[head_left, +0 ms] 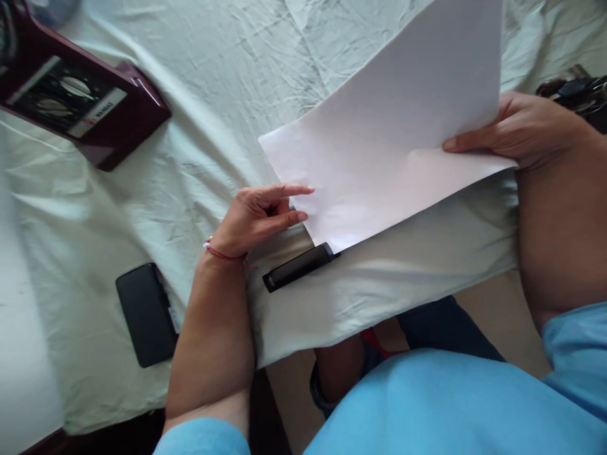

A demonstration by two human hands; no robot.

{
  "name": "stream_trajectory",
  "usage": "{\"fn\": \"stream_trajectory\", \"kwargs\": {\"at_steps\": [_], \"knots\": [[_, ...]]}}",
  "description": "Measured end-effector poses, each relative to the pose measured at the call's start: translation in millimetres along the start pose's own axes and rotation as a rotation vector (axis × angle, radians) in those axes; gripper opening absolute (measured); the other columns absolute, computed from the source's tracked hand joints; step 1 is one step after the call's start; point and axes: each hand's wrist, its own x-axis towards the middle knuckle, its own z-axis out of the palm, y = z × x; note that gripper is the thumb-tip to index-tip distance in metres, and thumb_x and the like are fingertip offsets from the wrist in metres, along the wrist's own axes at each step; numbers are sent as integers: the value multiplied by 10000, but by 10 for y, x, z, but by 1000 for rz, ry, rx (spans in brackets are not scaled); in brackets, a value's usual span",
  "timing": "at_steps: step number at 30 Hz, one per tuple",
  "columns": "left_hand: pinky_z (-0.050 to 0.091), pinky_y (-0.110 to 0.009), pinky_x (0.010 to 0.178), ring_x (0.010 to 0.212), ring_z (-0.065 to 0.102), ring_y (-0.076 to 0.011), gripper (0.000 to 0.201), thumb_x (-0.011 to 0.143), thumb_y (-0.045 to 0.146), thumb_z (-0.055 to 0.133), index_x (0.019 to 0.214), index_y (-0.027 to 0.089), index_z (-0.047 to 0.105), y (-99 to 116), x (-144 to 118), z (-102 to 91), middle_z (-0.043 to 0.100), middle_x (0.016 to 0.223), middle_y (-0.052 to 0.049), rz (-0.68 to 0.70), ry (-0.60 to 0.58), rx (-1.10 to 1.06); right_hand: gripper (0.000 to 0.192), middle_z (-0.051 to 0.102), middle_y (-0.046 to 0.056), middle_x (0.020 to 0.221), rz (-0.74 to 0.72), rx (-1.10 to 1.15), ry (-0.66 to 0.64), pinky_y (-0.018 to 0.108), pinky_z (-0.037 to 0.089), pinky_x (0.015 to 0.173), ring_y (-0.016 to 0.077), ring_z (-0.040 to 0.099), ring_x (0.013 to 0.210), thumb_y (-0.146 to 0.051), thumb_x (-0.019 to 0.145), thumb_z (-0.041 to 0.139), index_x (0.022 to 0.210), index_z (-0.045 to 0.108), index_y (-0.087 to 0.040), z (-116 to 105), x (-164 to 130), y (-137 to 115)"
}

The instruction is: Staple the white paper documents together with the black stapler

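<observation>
A blank white sheet of paper (398, 126) is held tilted above a table covered with a pale wrinkled cloth (199, 126). My right hand (516, 126) grips the sheet's right edge, thumb on top. My left hand (258, 218) rests on the cloth at the sheet's lower left edge, two fingers stretched out and touching the paper, holding nothing. A red thread bracelet (220, 253) circles my left wrist. A black marker (298, 266) lies on the cloth just below that hand, its tip under the sheet's corner.
A dark red case with a label (80, 104) sits at the far left. A flat black phone-like object (147, 314) lies near the table's front edge, left of my forearm. Dark glasses-like items (581, 91) show at the right edge. My light blue shirt (450, 411) fills the bottom.
</observation>
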Motion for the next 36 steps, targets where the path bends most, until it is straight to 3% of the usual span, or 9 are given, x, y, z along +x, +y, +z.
{"fn": "stream_trajectory", "kwargs": {"at_steps": [2, 5, 8, 12, 21, 27, 30, 32, 36], "knots": [[236, -224, 445, 481, 295, -77, 323, 866, 270, 910, 1173, 263, 807, 35, -5, -14, 393, 555, 109, 16, -8, -64, 345, 789, 83, 1216, -12, -11, -26, 512, 579, 1223, 288, 776, 1118, -308, 695, 1015, 987, 862, -209, -16, 21, 24], [220, -226, 432, 484, 322, -70, 268, 830, 236, 934, 829, 225, 666, 151, -18, -41, 436, 573, 89, 43, -9, -128, 308, 788, 94, 1206, 13, -20, -35, 504, 581, 1220, 282, 776, 1119, -282, 731, 1001, 987, 857, -189, -23, 14, 10], [231, -235, 448, 523, 323, -73, 491, 833, 276, 941, 648, 203, 493, 304, -10, -60, 424, 590, 66, 15, -199, -65, 246, 789, 94, 1191, 37, -48, -33, 522, 576, 1224, 276, 782, 1114, -226, 783, 971, 998, 857, -189, -22, -15, -30], [284, -229, 502, 581, 341, -83, 519, 812, 292, 957, 683, 204, 463, 415, 40, -53, 432, 616, 73, -66, -466, 37, 262, 791, 72, 1199, 54, -93, -40, 548, 567, 1218, 264, 783, 1096, -219, 800, 959, 1042, 858, -214, -28, -28, -47], [257, -226, 461, 541, 298, -92, 530, 906, 405, 817, 654, 227, 385, 472, 109, -22, 343, 580, 75, -316, -619, 82, 397, 782, 92, 1239, 5, -72, -84, 523, 606, 1175, 287, 781, 1120, -349, 739, 1012, 1084, 859, -229, -103, 62, 99], [236, -230, 438, 524, 275, -94, 532, 919, 386, 799, 646, 232, 369, 473, 179, -4, 313, 574, 77, -329, -699, 47, 362, 789, 71, 1212, 18, -51, -104, 498, 585, 1217, 282, 778, 1150, -320, 739, 1008, 1057, 858, -231, -84, 57, 67], [296, -239, 477, 540, 337, -95, 510, 913, 361, 834, 661, 227, 412, 366, 113, -36, 388, 587, 69, -291, -651, -90, 262, 796, 65, 1169, 47, -45, -70, 517, 570, 1242, 274, 787, 1124, -229, 768, 981, 999, 858, -211, -19, -23, -24], [333, -260, 503, 550, 399, -102, 515, 898, 385, 881, 653, 219, 460, 259, 44, -54, 463, 599, 44, -215, -537, -217, 192, 801, 58, 1130, 45, -11, -14, 507, 582, 1237, 258, 793, 1100, -140, 793, 940, 956, 854, -191, 42, -77, -86], [293, -293, 488, 491, 380, -105, 517, 883, 501, 898, 663, 227, 519, 35, -16, -17, 444, 537, 40, -34, -98, -506, 225, 801, 45, 1170, 34, 134, 139, 437, 616, 1172, 235, 789, 1118, -50, 788, 901, 968, 843, -172, 157, -96, -144]]}}
